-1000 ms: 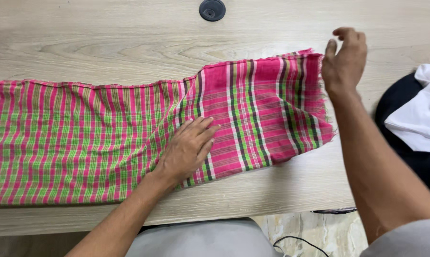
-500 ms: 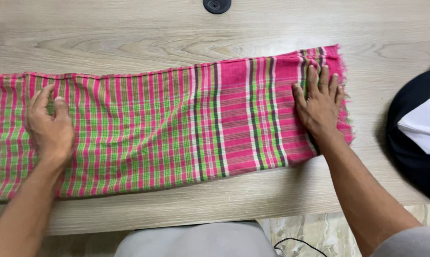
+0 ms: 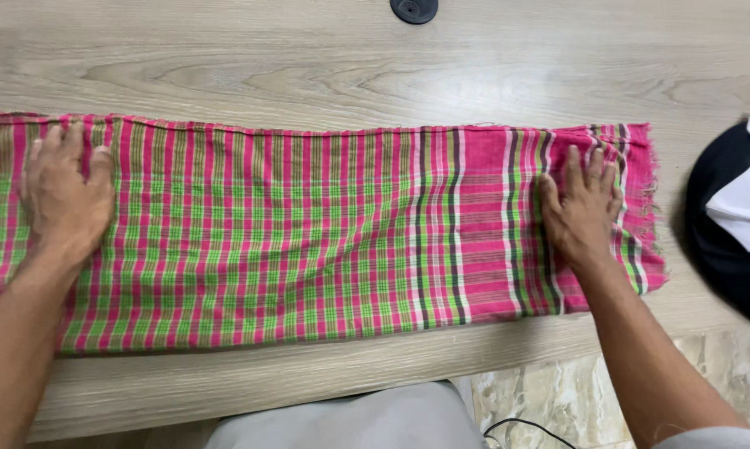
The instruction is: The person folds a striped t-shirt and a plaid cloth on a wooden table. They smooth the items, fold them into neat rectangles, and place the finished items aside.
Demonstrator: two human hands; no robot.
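Pale wood-grain counter [image 3: 308,58] fills most of the view, with a stone floor [image 3: 549,382] showing past its near edge. Across it lies a long pink and green plaid cloth [image 3: 308,233], folded into a flat band running left to right, its frayed end at the right and its left end running out of view. At the far right sits a dark bundle [image 3: 715,241] with a white garment [image 3: 749,199] on top, apart from the cloth. The left hand [image 3: 63,195] presses flat near the cloth's left end, fingers spread wide, holding nothing. The right hand [image 3: 582,208] presses flat near the frayed end, fingers also splayed. The band looks mostly smooth; small ripples remain by the right edge. A round black cap [image 3: 414,8] is set in the counter's far side.
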